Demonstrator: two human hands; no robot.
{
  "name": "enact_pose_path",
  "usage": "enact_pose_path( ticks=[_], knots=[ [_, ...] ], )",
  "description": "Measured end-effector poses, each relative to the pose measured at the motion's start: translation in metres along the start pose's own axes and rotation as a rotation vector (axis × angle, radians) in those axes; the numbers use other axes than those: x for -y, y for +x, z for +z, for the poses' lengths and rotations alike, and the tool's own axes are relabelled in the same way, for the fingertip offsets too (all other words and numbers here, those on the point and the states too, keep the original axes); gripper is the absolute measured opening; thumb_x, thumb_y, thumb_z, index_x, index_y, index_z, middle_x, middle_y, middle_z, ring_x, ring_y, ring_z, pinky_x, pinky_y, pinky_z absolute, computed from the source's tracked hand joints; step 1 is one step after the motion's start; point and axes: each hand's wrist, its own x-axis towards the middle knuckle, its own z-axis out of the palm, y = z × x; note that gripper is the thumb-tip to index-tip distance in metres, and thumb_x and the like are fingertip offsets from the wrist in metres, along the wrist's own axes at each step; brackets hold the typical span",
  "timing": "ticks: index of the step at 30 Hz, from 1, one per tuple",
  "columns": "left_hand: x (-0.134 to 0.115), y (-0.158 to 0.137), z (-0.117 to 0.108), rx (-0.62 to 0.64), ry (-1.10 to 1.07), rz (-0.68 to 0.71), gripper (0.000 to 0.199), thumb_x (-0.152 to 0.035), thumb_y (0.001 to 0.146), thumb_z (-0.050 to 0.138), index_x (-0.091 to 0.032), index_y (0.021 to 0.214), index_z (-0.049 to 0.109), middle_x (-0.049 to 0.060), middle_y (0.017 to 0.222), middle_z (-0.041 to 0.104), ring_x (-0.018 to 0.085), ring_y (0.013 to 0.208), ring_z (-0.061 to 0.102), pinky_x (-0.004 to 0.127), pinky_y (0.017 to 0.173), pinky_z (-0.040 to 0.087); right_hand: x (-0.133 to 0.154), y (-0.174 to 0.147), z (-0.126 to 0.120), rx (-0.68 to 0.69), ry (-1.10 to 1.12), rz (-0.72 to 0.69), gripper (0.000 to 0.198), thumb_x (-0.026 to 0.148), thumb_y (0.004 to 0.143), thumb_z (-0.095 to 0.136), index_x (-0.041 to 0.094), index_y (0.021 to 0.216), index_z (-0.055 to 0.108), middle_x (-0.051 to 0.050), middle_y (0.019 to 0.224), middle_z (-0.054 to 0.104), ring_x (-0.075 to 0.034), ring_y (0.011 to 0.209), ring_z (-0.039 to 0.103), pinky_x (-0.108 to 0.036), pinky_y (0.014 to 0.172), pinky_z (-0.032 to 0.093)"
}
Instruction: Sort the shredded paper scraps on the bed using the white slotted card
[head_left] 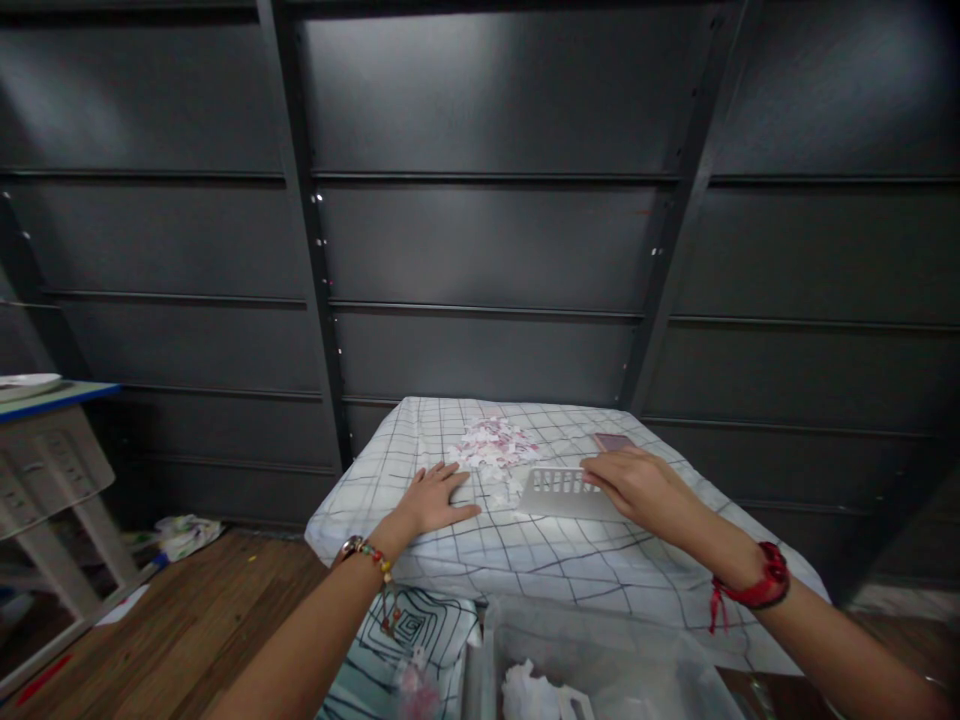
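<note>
Near-left of the scrap pile [491,442], the left hand [435,498] lies spread; near-right, the right hand [631,485] pinches the slotted panel [553,503], seemingly gathering scraps; next likely calls for a low, steady sweep.

Lt-grey plate [556,504] w/ holes, edge in R fingers [604,473]; white/pink scraps [491,442], loose pile, just beyond L fingers [454,482].

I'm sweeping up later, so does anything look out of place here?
Yes: on the wooden floor, near the desk at the left, lie a crumpled bundle and a flat white scrap. Both look like stray litter dropped there.
</note>
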Motion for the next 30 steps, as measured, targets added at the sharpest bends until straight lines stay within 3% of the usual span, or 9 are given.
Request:
enact_pose_path(
  ticks=[16, 30],
  knots=[
    [0.0, -0.001, 0.0, -0.009, -0.017, 0.005, 0.074, -0.07, 0.08, 0.042, -0.022, 0.137, 0.039, 0.009, 0.149, 0.028, 0.032, 0.137, 0.021, 0.051, 0.108, 0.016, -0.001, 0.001, 0.003, -0.075, -0.053, -0.063, 0.023, 0.017, 0.087, 0.041, 0.019, 0.076, 0.062, -0.002, 0.069, 0.065, -0.015, 0.064, 0.058, -0.029, 0.068, 0.041],
    [0.001, -0.001, 0.002, -0.017, -0.022, 0.005, 0.073, -0.069, 0.08, 0.041, -0.023, 0.137, 0.04, 0.009, 0.149, 0.029, 0.031, 0.137, 0.02, 0.052, 0.108, 0.016, 0.013, -0.002, -0.008, -0.095, -0.043, -0.048, 0.026, 0.011, 0.086, 0.039, 0.019, 0.075, 0.061, -0.003, 0.07, 0.065, -0.014, 0.062, 0.056, -0.028, 0.066, 0.039]
  ],
)
